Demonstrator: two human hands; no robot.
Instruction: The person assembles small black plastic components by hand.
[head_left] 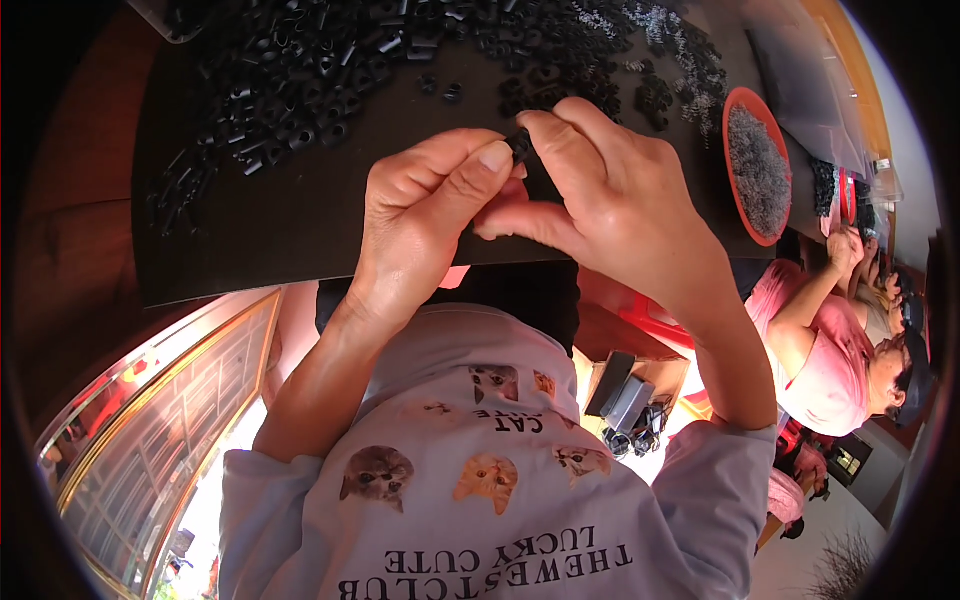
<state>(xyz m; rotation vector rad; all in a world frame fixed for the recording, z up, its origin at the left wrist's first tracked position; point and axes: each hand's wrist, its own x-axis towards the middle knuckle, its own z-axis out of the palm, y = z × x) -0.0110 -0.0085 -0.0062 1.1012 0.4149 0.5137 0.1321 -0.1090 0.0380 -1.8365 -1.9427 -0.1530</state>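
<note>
Above the near part of the dark table (300, 215), my two hands meet around a small black plastic part (519, 146). My left hand (425, 195) pinches it between thumb and fingers. From the other side, my right hand (615, 185) has its bent index finger against the same part, while its thumb stretches below toward the left fingertips. The fingers hide most of the part, so its full shape cannot be made out. Just beyond my hands lie small black clip-like pieces (545, 85).
Black tubular pieces (300, 100) heap across the far left of the table. Small metal springs (690, 60) are scattered at the far right. An orange bowl (730, 115) full of springs stands by the right edge. Further right sits a person in pink (820, 360). An open cardboard box (660, 375) is below.
</note>
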